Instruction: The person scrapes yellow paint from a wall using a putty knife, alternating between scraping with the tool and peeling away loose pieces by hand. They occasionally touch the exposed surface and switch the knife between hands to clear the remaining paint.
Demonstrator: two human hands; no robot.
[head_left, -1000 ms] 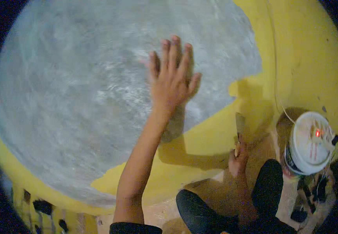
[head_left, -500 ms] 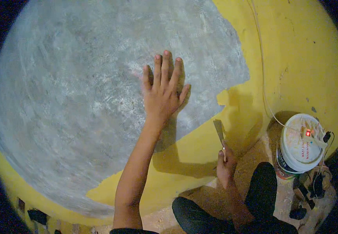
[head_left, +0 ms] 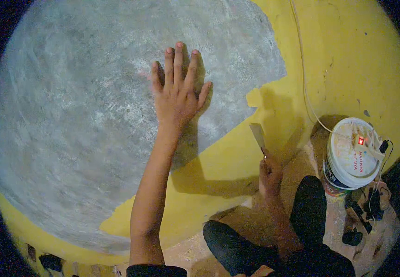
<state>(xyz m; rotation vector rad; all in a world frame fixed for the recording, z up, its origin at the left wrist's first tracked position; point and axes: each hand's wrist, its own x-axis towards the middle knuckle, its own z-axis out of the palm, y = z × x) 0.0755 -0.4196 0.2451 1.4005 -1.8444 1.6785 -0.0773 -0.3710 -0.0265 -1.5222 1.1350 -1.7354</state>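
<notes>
1. While your left hand lies flat with fingers spread on the bare grey patch of wall, your right hand is closed around the handle of a scraper, whose blade points up at the yellow paint just right of the stripped edge.

2. Judged by how the wall looks, most of the work within reach is done: the grey, scraped area fills the left and far part of the view, and the palm rests well inside it.

3. What is left, as far as can be seen, is the yellow band along the near edge of the grey patch, the ragged tongue of paint beside the blade, and the whole yellow stretch to the far right.

4. The blade sits near the paint border; whether it touches the wall cannot be told.

5. Further out, a white bucket stands on the floor at the right, with a small device showing a red light on its lid and a thin cord running up the wall from it.

6. Your dark-trousered knees are folded near the wall's foot.
</notes>
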